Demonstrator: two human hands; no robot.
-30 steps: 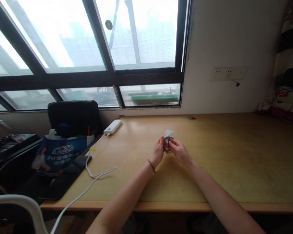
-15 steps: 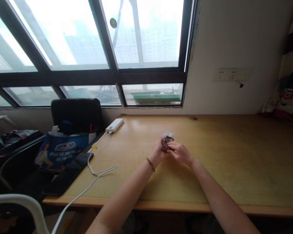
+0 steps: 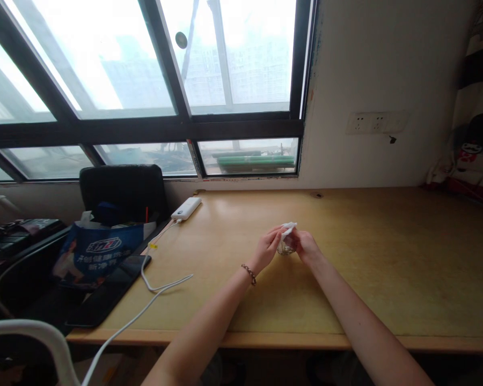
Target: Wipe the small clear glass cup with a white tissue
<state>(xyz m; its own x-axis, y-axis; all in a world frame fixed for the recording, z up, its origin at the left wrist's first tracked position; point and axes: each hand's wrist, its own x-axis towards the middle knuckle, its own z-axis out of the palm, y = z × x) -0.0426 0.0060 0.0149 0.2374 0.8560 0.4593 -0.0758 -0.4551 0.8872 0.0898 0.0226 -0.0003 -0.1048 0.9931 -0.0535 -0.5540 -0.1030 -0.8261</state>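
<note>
A small see-through glass cup (image 3: 285, 249), brownish in tone, is between my hands above the wooden desk. A crumpled white tissue (image 3: 290, 227) sticks up at its far side. My left hand (image 3: 266, 249) is closed, with its fingertips on the tissue over the cup's left side. On the other side, my right hand (image 3: 307, 249) is curled round the cup, its fingers partly hidden. A beaded bracelet (image 3: 249, 274) circles my left wrist.
A white power bank (image 3: 187, 208) with a white cable (image 3: 161, 289) lies at the desk's left (image 3: 386, 279). Beyond that edge are a black chair (image 3: 123, 193) and a blue bag (image 3: 99, 249). Windows and a wall socket (image 3: 376, 123) are behind.
The cup has turned between my hands and shifted slightly right. My right hand has moved from its opening to its right side. My left hand has come over to the tissue.
</note>
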